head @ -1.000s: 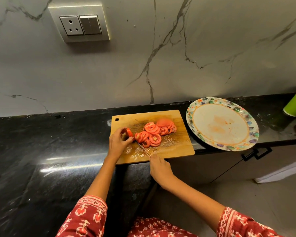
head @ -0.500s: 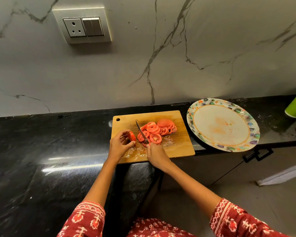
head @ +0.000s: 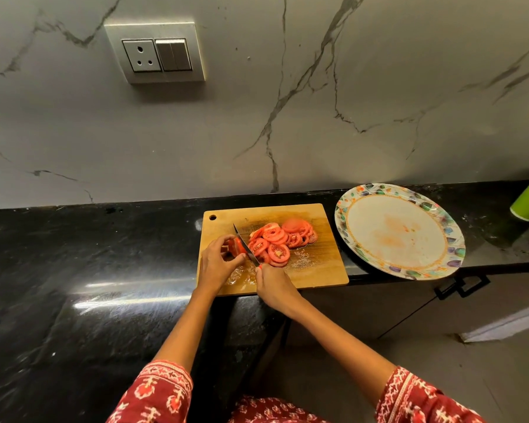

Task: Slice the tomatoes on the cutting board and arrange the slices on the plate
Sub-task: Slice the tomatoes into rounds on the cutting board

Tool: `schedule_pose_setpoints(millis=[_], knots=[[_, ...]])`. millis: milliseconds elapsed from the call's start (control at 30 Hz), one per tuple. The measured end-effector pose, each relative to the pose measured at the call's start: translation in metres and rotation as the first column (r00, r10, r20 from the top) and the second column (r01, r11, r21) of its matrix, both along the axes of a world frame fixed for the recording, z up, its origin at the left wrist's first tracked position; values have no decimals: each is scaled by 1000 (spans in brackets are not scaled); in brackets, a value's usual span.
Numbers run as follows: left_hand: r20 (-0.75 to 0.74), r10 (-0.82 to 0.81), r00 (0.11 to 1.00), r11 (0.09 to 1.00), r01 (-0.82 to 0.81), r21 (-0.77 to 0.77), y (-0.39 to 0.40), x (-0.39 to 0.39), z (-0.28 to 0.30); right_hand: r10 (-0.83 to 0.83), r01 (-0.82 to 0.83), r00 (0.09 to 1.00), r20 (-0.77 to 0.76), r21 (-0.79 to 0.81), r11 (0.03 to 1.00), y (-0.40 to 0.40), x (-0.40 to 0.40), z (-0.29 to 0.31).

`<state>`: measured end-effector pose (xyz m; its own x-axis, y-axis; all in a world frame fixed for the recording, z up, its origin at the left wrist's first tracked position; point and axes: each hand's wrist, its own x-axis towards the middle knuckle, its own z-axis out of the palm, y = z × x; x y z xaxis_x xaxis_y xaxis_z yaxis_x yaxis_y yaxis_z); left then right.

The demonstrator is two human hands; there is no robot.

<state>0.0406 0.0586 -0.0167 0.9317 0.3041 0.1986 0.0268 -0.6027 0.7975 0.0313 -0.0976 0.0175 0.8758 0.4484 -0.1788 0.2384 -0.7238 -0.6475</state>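
Head cam: left hand (head: 216, 264) pinches the tomato (head: 236, 247) end on the board (head: 318, 270) — right hand (head: 274, 283) grips the knife (head: 245, 245), blade against it, slices (head: 277, 241) piled beside.

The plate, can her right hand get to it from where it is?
Probably yes. The plate sits right of the cutting board, with nothing between, but the right hand grips the knife.
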Motion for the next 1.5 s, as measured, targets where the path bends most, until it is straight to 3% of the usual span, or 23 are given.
schedule_pose_setpoints(millis=[333,933,1500], knots=[[-83,15,996,990,-27,-141,1,-3,4,-25,26,999,33,-2,1000,6,7,3],[-33,-25,999,989,20,-146,-5,-4,2,-70,74,991,116,-24,997,5,-2,-6],[-106,-2,994,988,-14,-155,2,0,8,-84,85,990,109,-4,996,7,-4,1]])
